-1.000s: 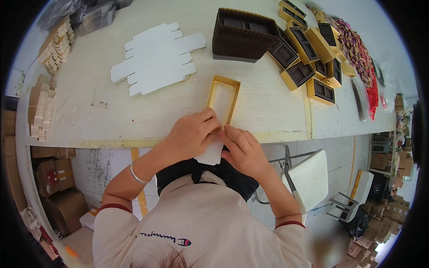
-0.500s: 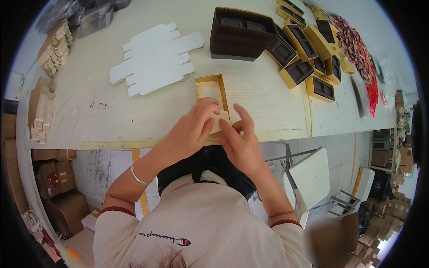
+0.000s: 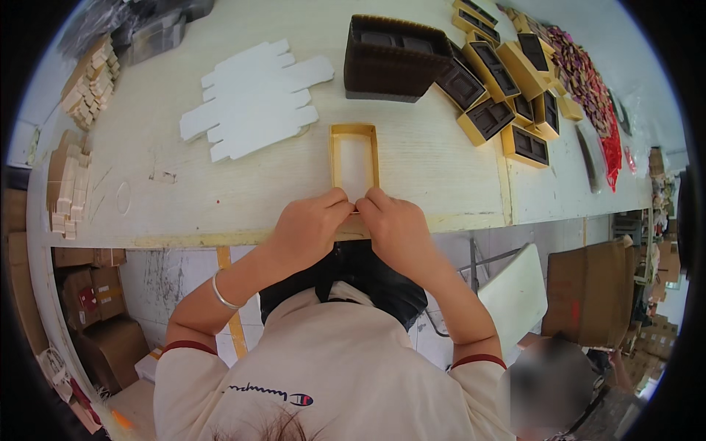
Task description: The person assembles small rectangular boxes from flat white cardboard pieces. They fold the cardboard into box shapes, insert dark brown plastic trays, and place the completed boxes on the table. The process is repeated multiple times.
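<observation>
A shallow gold cardboard box (image 3: 377, 151), with no lid on it and a pale inside, lies on the worktable near its front edge. My left hand (image 3: 312, 224) and my right hand (image 3: 395, 224) meet at the box's near end, fingertips pinched on its short wall. That near wall is mostly hidden behind the fingers. Beyond the box, to the left, lies a stack of flat white box blanks (image 3: 254, 99). A tall stack of dark brown plastic trays (image 3: 390, 66) stands behind it to the right.
Several gold boxes with brown inserts (image 3: 489, 117) are heaped at the right. Behind them lies a pile of small red and purple wrapped pieces (image 3: 581, 81). Bundles of pale folded card (image 3: 70, 184) line the left edge. Below are a folding chair (image 3: 515, 287) and a large carton (image 3: 588, 294).
Both hands have drawn together at the near end, where a raised flap no longer shows. The box now sits straighter. At the lower right a large carton and a person have come into view.
</observation>
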Demonstrator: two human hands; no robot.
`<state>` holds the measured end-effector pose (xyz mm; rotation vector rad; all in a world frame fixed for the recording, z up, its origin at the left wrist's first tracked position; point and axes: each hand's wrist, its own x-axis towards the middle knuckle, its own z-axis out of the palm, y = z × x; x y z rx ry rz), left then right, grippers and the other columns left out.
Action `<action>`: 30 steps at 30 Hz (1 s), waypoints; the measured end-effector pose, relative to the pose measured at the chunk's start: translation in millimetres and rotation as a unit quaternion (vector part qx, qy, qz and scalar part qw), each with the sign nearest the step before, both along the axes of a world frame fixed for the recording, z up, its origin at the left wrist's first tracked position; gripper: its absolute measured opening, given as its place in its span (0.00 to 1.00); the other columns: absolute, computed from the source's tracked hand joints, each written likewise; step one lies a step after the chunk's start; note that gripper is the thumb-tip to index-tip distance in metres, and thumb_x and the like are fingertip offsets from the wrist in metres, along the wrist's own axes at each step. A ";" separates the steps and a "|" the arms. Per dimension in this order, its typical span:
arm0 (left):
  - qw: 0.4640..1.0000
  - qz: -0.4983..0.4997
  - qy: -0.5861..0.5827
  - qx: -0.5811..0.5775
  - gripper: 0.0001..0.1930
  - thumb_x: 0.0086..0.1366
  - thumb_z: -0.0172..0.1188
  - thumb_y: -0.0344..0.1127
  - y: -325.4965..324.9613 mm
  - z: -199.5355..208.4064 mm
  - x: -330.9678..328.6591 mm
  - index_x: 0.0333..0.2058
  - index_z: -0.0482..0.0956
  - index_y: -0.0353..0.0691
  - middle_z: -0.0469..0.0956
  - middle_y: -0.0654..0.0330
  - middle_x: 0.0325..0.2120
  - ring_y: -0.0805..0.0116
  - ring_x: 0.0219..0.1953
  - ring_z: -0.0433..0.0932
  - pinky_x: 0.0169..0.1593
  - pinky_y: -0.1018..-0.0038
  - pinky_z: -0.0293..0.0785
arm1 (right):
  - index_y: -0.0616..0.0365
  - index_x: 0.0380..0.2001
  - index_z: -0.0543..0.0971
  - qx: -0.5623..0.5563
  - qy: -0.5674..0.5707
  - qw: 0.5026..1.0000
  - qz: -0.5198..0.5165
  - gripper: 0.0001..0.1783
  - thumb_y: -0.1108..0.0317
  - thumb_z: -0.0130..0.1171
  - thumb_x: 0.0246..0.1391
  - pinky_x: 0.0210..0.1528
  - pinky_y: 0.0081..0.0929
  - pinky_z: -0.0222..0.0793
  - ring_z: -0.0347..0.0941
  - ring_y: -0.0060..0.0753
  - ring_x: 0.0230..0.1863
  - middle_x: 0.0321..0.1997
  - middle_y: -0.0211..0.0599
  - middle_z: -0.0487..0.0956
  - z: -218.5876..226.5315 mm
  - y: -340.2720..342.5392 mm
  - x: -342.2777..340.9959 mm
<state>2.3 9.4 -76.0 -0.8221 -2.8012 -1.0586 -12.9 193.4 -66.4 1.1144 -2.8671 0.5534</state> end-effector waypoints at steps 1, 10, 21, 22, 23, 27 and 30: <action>0.999 -0.006 -0.019 -0.025 0.10 0.50 0.57 0.20 -1.5 4.0 -2.2 0.34 0.76 0.34 0.74 0.56 0.32 0.53 0.30 0.75 0.32 0.65 0.73 | 0.61 0.31 0.74 0.024 -0.058 0.998 -0.004 0.07 0.74 0.56 0.45 0.34 0.35 0.69 0.73 0.43 0.33 0.34 0.40 0.72 8.5 -0.4 -3.4; 0.986 -0.033 -0.096 -0.134 0.12 0.60 0.60 0.40 -5.7 31.6 -14.6 0.35 0.78 0.37 0.76 0.55 0.33 0.51 0.30 0.77 0.34 0.63 0.73 | 0.58 0.43 0.76 -0.135 -0.253 0.956 0.069 0.11 0.74 0.57 0.56 0.33 0.30 0.72 0.75 0.38 0.33 0.44 0.42 0.75 30.0 13.0 -25.7; 0.987 -0.021 0.070 -0.141 0.40 0.45 0.74 0.40 -38.2 66.5 -48.2 0.58 0.68 0.47 0.68 0.55 0.57 0.49 0.60 0.62 0.64 0.55 0.55 | 0.59 0.31 0.78 -0.004 0.267 0.964 -0.016 0.06 0.72 0.63 0.47 0.50 0.37 0.63 0.72 0.40 0.43 0.36 0.37 0.77 83.7 33.6 -168.1; 0.983 -0.004 0.073 -0.166 0.41 0.44 0.74 0.38 -43.6 58.9 -56.2 0.59 0.68 0.47 0.67 0.55 0.58 0.49 0.63 0.59 0.67 0.53 0.50 | 0.59 0.28 0.78 0.008 0.229 0.973 -0.015 0.04 0.72 0.63 0.47 0.49 0.37 0.63 0.72 0.40 0.41 0.34 0.36 0.77 88.3 31.4 -170.9; 0.983 -0.013 0.060 -0.173 0.40 0.44 0.74 0.39 -46.4 49.5 -62.0 0.59 0.67 0.46 0.67 0.55 0.57 0.50 0.62 0.60 0.67 0.53 0.50 | 0.59 0.26 0.78 -0.016 0.191 0.981 -0.019 0.04 0.72 0.63 0.47 0.48 0.37 0.63 0.73 0.40 0.40 0.33 0.36 0.77 91.8 29.6 -175.0; 0.986 -0.025 0.010 -0.165 0.41 0.46 0.73 0.41 -40.8 31.8 -65.4 0.59 0.66 0.42 0.68 0.54 0.56 0.51 0.58 0.64 0.67 0.53 0.49 | 0.59 0.25 0.78 -0.056 0.086 0.993 -0.061 0.05 0.72 0.65 0.46 0.44 0.35 0.64 0.72 0.42 0.37 0.31 0.39 0.76 107.5 33.8 -175.5; 0.988 0.008 0.000 -0.155 0.43 0.47 0.72 0.43 -28.7 23.1 -49.4 0.61 0.63 0.41 0.68 0.53 0.54 0.52 0.56 0.65 0.66 0.54 0.51 | 0.60 0.29 0.78 -0.194 0.169 0.966 -0.005 0.07 0.69 0.64 0.50 0.41 0.27 0.64 0.71 0.36 0.35 0.31 0.37 0.76 115.5 41.8 -172.9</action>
